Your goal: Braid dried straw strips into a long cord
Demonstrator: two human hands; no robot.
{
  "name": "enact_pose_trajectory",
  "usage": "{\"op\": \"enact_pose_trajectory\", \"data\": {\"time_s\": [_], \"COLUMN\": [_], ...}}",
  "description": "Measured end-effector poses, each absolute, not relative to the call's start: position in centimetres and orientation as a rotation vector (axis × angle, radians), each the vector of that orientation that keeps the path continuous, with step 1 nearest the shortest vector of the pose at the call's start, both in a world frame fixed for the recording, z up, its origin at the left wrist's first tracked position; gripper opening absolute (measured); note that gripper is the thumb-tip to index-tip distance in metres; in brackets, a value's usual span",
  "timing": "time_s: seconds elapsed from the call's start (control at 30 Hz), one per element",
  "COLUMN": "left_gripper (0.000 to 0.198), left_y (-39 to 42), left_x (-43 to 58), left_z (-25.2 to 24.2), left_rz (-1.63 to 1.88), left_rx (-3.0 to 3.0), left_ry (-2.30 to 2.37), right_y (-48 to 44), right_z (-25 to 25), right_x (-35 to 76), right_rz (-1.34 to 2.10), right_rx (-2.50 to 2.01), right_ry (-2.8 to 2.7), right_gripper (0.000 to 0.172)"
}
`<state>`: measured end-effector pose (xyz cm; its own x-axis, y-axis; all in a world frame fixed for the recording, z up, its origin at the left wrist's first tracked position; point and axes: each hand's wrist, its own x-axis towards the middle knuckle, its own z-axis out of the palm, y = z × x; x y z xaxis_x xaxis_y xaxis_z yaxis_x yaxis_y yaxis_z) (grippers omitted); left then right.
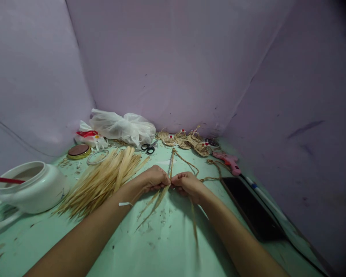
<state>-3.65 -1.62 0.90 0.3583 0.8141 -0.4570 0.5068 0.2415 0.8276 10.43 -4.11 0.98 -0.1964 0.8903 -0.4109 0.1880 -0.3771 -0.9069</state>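
Observation:
My left hand (158, 177) and my right hand (188, 184) meet near the middle of the table, fingertips almost touching. Both pinch the end of a braided straw cord (171, 164), which runs away from me and bends back in a loop to the right. Loose straw strands (157, 206) trail toward me from under the left fingers, and another strand (194, 227) hangs below the right hand. Left of my left hand lies a spread bundle of dry straw strips (103, 184). A white tie or tag (125, 204) shows at my left forearm.
Black scissors (148, 148), a plastic bag (123, 127) and woven straw pieces with red beads (183, 139) lie at the back. A white pot (37, 192) stands left, by a round tin (79, 151). To the right are a pink glue gun (227, 161) and a dark phone (252, 209).

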Motion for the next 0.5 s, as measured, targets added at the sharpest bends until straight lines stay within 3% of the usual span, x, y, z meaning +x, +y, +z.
{"op": "enact_pose_trajectory", "data": {"time_s": [0.3, 0.5], "left_gripper": [0.021, 0.019], "left_y": [-1.2, 1.1], "left_x": [-5.7, -9.6], "left_z": [3.8, 6.4], "left_rz": [0.195, 0.65], "left_rx": [1.646, 1.654], "left_ry": [1.272, 1.679], "right_y": [-3.8, -3.8], "right_z": [0.2, -0.1], "right_x": [10.9, 10.9], "right_rz": [1.514, 1.492], "right_rx": [-1.548, -1.573], "right_ry": [-1.371, -1.379], "right_gripper": [0.009, 0.009]}}
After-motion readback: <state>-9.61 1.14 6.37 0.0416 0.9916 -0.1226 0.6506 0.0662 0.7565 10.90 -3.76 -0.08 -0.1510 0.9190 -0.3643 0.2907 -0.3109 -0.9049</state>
